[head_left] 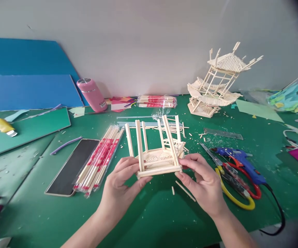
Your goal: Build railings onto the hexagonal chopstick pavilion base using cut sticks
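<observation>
Between my two hands is a small wooden model frame (160, 171) built from chopsticks, with a flat base and several upright posts. My left hand (125, 179) pinches its near left corner, thumb below and fingers at the side. At the near right corner, my right hand (202, 179) grips the base between thumb and fingers. The frame is tilted slightly, its front edge toward me. Just below my right hand, a thin loose stick (185, 191) and a short cut piece (173, 190) lie on the green table (149, 220).
A blue glue gun (242, 160) and yellow-red scissors (235, 193) lie right. Packaged chopsticks (101, 158) and a phone (71, 168) sit left. Behind stand a pink bottle (92, 94) and a stick pagoda (216, 82). A yellow utility knife (2, 126) rests far left.
</observation>
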`<state>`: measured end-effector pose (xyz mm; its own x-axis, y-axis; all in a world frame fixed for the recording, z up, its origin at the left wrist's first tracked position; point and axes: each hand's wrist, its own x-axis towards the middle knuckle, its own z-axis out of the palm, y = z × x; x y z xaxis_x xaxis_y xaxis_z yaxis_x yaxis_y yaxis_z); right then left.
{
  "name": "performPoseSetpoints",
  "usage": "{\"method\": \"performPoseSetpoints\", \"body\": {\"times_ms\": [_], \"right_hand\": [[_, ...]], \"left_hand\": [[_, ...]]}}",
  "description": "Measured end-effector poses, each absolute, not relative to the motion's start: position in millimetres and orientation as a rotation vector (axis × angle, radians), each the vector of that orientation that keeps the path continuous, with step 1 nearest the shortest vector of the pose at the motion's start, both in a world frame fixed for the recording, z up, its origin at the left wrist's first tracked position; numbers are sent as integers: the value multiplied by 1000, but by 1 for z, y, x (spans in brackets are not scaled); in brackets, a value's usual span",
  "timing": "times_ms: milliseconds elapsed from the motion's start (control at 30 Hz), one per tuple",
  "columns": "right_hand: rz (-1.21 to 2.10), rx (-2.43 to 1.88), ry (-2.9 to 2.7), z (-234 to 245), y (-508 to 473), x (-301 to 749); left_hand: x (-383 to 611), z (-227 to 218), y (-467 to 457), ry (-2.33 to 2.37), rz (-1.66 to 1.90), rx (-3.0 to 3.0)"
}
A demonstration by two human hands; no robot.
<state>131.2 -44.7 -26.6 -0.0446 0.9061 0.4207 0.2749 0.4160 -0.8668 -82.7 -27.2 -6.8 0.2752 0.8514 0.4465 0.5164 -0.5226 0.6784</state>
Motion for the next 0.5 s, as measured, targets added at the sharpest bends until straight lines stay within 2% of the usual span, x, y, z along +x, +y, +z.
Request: {"method": "performPoseSetpoints", "body": {"times_ms": [233, 333, 500], "right_hand": [[844, -1146, -1670, -28, -51, 137], [879, -1373, -1696, -31, -64, 149], [695, -1745, -1997, -37, -82, 163]], "left_hand": [[-92, -23, -31, 1235, 1193, 2338], [-97, -38, -32, 1205, 1181, 2411], [-96, -58, -33, 1178, 1088, 2475]]}}
